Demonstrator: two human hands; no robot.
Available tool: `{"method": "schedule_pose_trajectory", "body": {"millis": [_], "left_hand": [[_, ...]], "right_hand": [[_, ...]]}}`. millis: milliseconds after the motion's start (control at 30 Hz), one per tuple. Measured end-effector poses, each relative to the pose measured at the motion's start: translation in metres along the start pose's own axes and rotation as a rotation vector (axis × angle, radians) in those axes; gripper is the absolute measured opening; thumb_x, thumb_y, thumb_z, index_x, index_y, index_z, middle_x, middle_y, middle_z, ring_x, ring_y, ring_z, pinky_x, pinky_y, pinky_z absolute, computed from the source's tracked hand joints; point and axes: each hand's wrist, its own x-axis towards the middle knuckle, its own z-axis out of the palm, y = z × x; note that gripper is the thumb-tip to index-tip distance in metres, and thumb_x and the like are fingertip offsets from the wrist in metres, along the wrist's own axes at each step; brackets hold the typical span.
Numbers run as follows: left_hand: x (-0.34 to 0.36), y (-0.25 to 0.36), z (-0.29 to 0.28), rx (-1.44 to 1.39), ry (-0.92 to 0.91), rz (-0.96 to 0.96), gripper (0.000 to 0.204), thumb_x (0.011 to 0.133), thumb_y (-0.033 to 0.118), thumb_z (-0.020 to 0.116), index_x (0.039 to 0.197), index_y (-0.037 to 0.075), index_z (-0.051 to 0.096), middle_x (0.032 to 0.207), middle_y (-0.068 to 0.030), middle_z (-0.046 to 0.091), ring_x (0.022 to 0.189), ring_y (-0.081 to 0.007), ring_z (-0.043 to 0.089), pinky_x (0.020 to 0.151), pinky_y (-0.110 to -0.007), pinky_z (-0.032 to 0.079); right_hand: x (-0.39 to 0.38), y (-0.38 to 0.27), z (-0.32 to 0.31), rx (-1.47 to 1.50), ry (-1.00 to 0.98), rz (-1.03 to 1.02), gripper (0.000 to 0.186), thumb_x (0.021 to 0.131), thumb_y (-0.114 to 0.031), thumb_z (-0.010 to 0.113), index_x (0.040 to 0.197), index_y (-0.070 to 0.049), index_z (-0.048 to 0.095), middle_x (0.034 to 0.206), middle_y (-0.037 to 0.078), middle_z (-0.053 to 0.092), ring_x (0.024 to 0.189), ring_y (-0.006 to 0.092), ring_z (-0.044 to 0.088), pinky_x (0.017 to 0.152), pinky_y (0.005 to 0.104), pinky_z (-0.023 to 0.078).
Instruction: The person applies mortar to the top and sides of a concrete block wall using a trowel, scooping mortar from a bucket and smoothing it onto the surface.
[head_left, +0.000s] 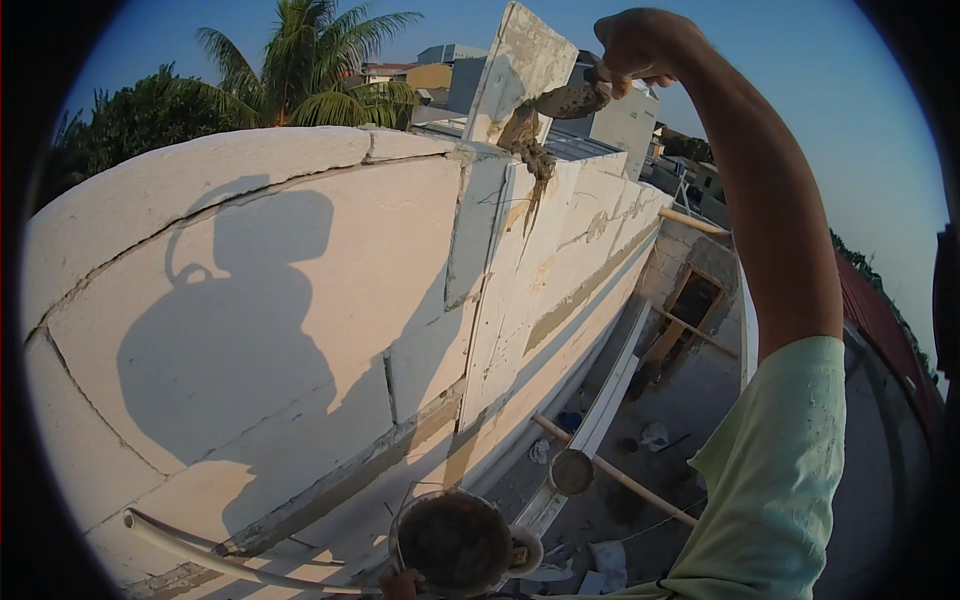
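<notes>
Raised at the upper right, my right hand (655,45) is closed round a trowel, whose handle is mostly hidden by the fingers. The trowel's blade (575,100) is coated in mortar and touches or nearly touches the wet mortar (530,150) at the top of the wall joint. Some of that mortar hangs down the face of a pale upright board (495,300). Beside it, a mortar-stained slab (522,70) stands tilted above the wall. Low in the view, my left hand (403,584) grips the rim of a round bucket (398,535) of dark mortar; only its fingers show.
The pale block wall (400,215) runs along the left, with my shadow on it. Below lie a long plank (612,400), wooden poles (640,488), a round container (572,472) and a curved pipe (240,568). A drop to a lower floor (610,470) opens on the right.
</notes>
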Motion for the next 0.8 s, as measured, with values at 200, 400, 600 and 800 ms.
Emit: {"method": "schedule_pose_trajectory", "body": {"millis": [200, 400, 600, 800], "left_hand": [[0.003, -0.01, -0.01, 0.127, -0.063, 0.042, 0.021, 0.062, 0.01, 0.07, 0.081, 0.003, 0.062, 0.066, -0.0082, 0.057, 0.06, -0.0219, 0.056, 0.057, -0.036, 0.046], [0.006, -0.021, -0.03, 0.464, -0.169, 0.329, 0.027, 0.057, 0.008, 0.073, 0.082, 0.004, 0.063, 0.069, -0.0093, 0.059, 0.062, -0.0241, 0.059, 0.061, -0.037, 0.048], [-0.001, 0.0, -0.038, 0.478, -0.238, 0.218, 0.038, 0.048, 0.008, 0.082, 0.082, 0.008, 0.066, 0.075, -0.0123, 0.059, 0.07, -0.0294, 0.063, 0.066, -0.039, 0.049], [-0.006, -0.052, -0.054, 0.349, -0.235, -0.076, 0.033, 0.053, 0.002, 0.08, 0.082, 0.008, 0.068, 0.078, -0.0114, 0.063, 0.074, -0.0298, 0.066, 0.066, -0.039, 0.05]], "right_hand": [[-0.045, 0.075, 0.092, 0.226, 0.219, -0.043, 0.036, 0.072, -0.019, 0.08, 0.095, 0.002, 0.062, 0.07, 0.014, 0.064, 0.057, 0.0236, 0.063, 0.052, 0.0395, 0.049], [-0.143, 0.047, 0.206, 0.849, 0.087, 0.19, 0.039, 0.079, -0.029, 0.074, 0.096, 0.004, 0.063, 0.087, 0.022, 0.066, 0.087, 0.0362, 0.065, 0.078, 0.0442, 0.047], [-0.196, -0.034, 0.259, 1.107, 0.081, 0.253, 0.039, 0.083, -0.031, 0.071, 0.093, 0.005, 0.059, 0.082, 0.025, 0.064, 0.081, 0.0387, 0.063, 0.075, 0.0456, 0.046], [-0.189, -0.088, 0.251, 1.265, 0.037, 0.324, 0.043, 0.085, -0.033, 0.069, 0.09, 0.008, 0.057, 0.078, 0.025, 0.064, 0.076, 0.0396, 0.064, 0.072, 0.0462, 0.047]]}}
